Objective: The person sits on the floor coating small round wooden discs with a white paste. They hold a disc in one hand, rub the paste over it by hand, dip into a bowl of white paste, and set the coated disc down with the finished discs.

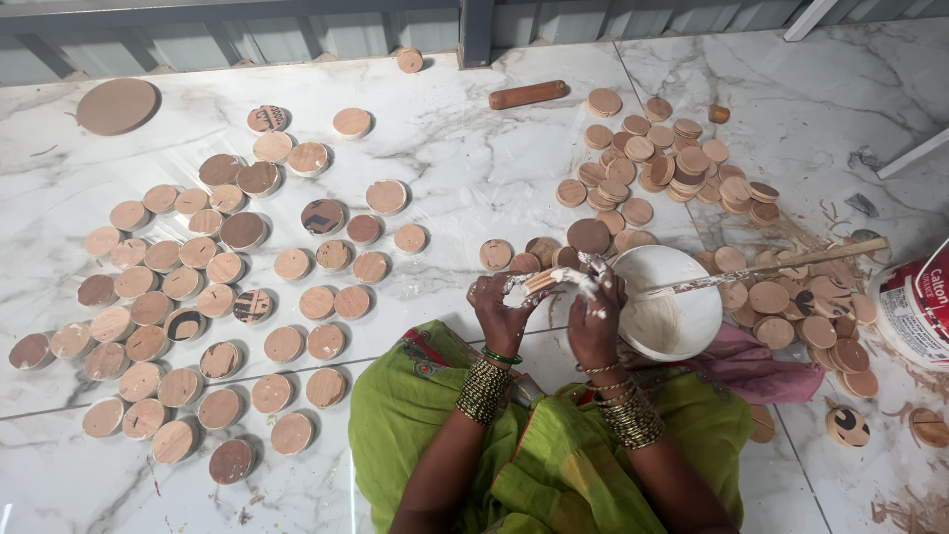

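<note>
My left hand [499, 309] grips a small round wooden disc [544, 281] by its edge, held up above my lap. My right hand [595, 314] pinches the same disc from the other side, fingers smeared with white paste along its rim. Just right of my hands sits a white bowl [670, 341] of white paste, with a long paste-coated stick [766, 270] lying across its rim. Both wrists carry stacked bangles.
Many wooden discs [188, 316] with white-coated rims lie spread in rows on the marble floor at left. A pile of bare discs [657, 163] lies at the upper right and beside the bowl. A wooden roller [528, 94], a large disc [116, 106] and a white tub [914, 307] are around.
</note>
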The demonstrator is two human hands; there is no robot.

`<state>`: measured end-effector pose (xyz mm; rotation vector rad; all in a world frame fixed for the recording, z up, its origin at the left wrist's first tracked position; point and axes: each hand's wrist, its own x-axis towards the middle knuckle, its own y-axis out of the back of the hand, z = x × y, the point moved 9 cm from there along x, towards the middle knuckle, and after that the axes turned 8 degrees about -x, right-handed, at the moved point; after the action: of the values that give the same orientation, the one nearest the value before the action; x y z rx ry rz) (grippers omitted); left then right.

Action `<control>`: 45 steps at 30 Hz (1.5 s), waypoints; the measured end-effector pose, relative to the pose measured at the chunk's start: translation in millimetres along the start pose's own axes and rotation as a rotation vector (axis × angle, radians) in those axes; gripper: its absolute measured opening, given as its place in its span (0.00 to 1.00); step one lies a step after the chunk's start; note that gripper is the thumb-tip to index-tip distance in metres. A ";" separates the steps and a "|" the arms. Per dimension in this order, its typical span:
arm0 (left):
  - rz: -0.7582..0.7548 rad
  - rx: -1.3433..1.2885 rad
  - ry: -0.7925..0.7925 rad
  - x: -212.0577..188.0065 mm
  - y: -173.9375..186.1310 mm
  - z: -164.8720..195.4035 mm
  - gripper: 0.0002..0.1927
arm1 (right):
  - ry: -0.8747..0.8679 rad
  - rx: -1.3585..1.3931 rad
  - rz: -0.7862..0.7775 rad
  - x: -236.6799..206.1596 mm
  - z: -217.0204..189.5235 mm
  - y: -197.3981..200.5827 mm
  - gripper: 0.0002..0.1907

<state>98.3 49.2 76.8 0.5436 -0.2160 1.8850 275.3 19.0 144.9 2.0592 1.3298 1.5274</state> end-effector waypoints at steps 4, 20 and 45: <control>0.027 0.055 -0.001 -0.3 2.5 0.5 0.23 | 0.181 -0.185 0.012 -5.8 -45.3 6.9 0.28; 0.027 0.200 -0.114 3.1 4.9 25.2 0.25 | -0.107 0.105 -0.077 -8.4 27.1 -20.0 0.24; 0.014 0.222 -0.129 4.4 8.4 34.1 0.22 | 0.033 -0.095 -0.123 -9.4 -27.3 -9.0 0.29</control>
<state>98.3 36.1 109.7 0.8180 -0.0953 1.9005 247.0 8.5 144.5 1.8670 1.3418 1.5470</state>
